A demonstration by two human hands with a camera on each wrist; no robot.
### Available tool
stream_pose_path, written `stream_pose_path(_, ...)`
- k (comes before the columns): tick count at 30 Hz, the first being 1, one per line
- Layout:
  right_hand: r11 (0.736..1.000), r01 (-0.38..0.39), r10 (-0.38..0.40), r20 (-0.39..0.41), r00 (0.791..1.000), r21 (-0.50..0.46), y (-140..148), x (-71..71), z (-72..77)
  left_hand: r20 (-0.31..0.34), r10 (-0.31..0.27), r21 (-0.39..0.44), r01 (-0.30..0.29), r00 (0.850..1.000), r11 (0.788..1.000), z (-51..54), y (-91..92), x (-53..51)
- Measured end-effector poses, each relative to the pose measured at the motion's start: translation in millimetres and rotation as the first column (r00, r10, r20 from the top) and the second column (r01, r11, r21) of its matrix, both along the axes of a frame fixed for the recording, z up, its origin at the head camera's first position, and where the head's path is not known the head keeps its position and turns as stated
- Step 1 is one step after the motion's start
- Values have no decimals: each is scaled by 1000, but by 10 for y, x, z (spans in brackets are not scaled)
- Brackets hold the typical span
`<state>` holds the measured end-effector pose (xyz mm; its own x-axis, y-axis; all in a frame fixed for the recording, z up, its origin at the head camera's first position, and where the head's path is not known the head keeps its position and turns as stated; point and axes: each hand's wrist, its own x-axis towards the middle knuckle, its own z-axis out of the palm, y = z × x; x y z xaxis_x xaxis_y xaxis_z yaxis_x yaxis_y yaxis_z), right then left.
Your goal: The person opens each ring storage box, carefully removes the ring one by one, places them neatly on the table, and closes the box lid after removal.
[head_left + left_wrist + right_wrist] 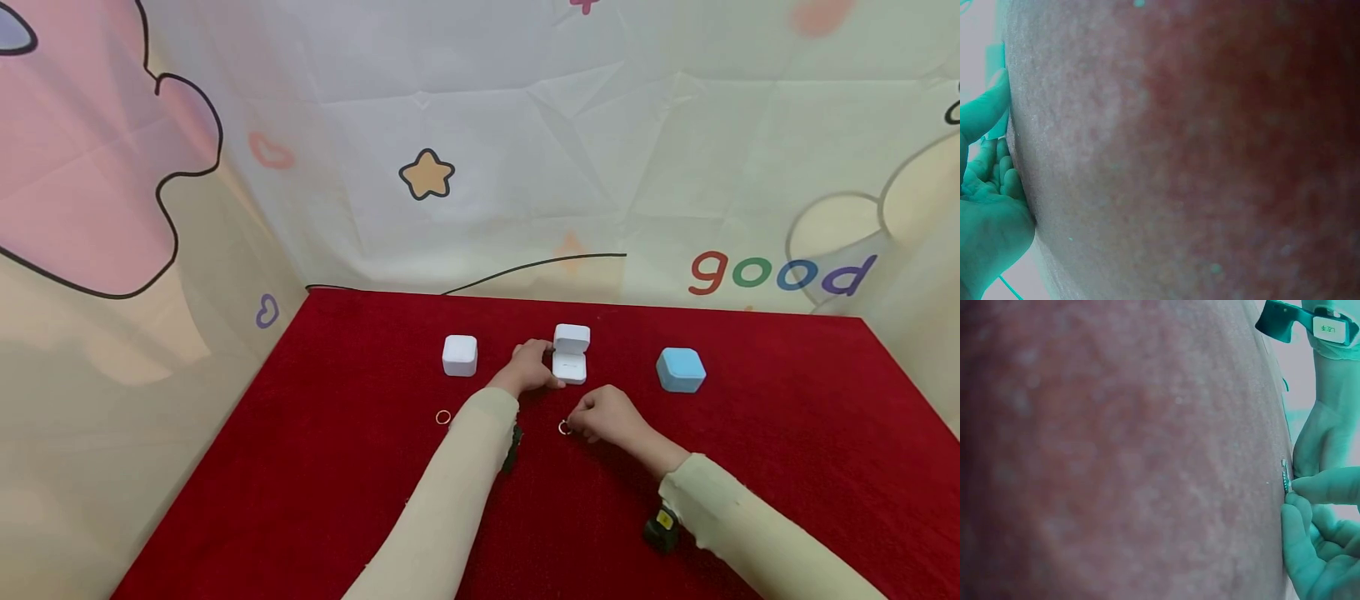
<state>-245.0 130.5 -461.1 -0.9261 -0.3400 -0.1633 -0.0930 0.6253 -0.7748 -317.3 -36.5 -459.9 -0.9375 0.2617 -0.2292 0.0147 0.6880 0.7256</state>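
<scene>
left hand (528, 367) grips a white, rounded-square ring box (570, 367), lid raised. right hand (609, 417) pinches a thin, studded metal ring (1285, 477), near the box, outside it. opening judged complete; ring not yet inside.

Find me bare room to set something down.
Red cloth lies bare left of the closed white ring box and loose gold ring, and right of the blue ring box. It's crowded centrally: the left hand holds the open white ring box while the right hand pinches another ring.
</scene>
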Motion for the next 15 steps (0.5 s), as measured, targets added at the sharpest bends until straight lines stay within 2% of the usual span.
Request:
stream_pose_path(8, 998, 17, -10, 101, 995, -68, 34, 7, 38, -4, 0, 6, 0, 1000, 1000, -14, -4, -4)
stream_pose_path(15, 983, 22, 22, 238, 971, -183, 113, -24, 91, -16, 14, -20, -15, 1000, 1000, -23, 9, -16)
